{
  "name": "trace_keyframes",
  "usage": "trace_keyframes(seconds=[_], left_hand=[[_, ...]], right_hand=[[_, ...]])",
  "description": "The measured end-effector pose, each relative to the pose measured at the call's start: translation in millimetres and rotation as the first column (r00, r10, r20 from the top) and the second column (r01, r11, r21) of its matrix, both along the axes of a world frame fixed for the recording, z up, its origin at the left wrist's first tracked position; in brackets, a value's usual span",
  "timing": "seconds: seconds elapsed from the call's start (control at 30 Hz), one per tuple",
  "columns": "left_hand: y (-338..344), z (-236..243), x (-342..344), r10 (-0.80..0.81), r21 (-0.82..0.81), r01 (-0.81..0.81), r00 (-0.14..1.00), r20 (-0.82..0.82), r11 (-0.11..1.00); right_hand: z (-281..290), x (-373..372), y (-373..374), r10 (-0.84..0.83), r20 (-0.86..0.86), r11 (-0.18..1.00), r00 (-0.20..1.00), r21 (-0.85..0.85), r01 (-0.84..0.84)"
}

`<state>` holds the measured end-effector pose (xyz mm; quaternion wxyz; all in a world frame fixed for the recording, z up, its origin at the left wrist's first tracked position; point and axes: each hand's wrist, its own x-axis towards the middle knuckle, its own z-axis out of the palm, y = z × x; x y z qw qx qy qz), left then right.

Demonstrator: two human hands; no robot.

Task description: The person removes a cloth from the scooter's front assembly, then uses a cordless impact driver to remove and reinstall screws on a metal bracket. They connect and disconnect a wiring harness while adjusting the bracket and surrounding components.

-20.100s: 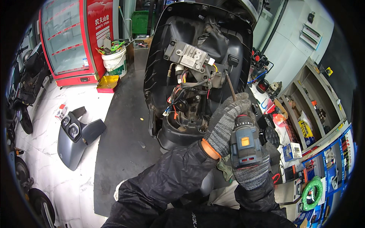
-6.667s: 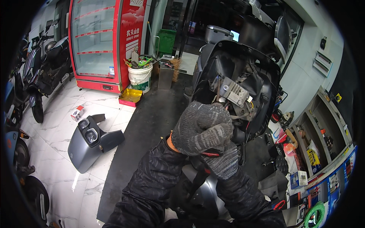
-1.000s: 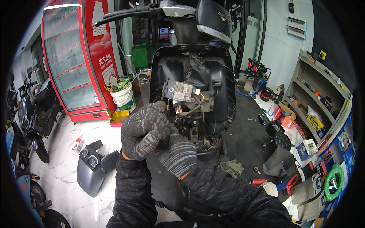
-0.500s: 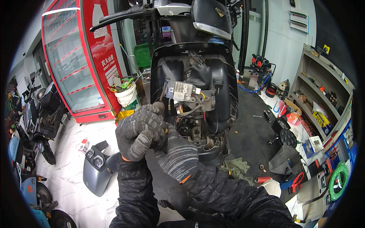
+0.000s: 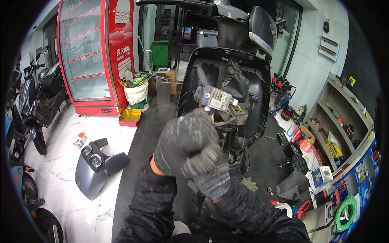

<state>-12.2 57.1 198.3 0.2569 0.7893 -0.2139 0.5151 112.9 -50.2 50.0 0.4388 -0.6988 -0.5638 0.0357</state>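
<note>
Both of my hands wear grey striped knit gloves and are together in front of an opened scooter body (image 5: 254,107). My left hand (image 5: 184,141) is curled into a fist, smeared by motion; what it holds, if anything, is hidden. Below and partly behind it is my right hand (image 5: 212,178), its fingers covered by the left. Just beyond the hands, a finned metal block (image 5: 221,100) with a white connector sits tilted among wires inside the black shell. My gloves hide the shell's lower left part.
A grey front panel with twin lamps (image 5: 95,170) lies on white tiles at the left. Behind it stand a red glass-door fridge (image 5: 114,52) and a white bucket of tools (image 5: 137,95). Along the right are a shelf (image 5: 344,117), a green coiled hose (image 5: 345,212) and scattered parts.
The view has shifted, and the scooter now appears farther right. My hands have drawn back from the metal block toward me. The thin shaft by my left hand no longer shows.
</note>
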Motion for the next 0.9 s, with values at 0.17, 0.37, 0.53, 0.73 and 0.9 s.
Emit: trace_keyframes(seconds=[0.17, 0.37, 0.53, 0.73, 0.9], left_hand=[[-49, -4, -47, -0.103, -0.107, 0.103, 0.995, 0.009, 0.989], [-34, -21, -8, -0.231, -0.685, 0.3, 0.954, 0.193, 0.664], [7, -58, 79, 0.421, 0.053, -0.421, 0.907, 0.001, 0.906], [14, -107, 124, 0.522, -0.158, -0.505, 0.849, 0.088, 0.848], [12, -112, 136, 0.502, -0.268, -0.475, 0.864, 0.041, 0.838]], right_hand=[[-56, 6, -39, 0.054, -0.185, 0.937, 0.981, -0.331, -0.113], [3, 20, -133, 0.08, -0.321, 0.96, 0.944, -0.231, -0.159], [-9, 75, -231, -0.128, -0.418, 0.935, 0.899, 0.251, 0.249], [-110, 171, -329, -0.757, 0.115, 0.652, 0.644, 0.216, 0.727], [-159, 217, -337, -0.671, -0.066, 0.685, 0.738, 0.326, 0.652]])
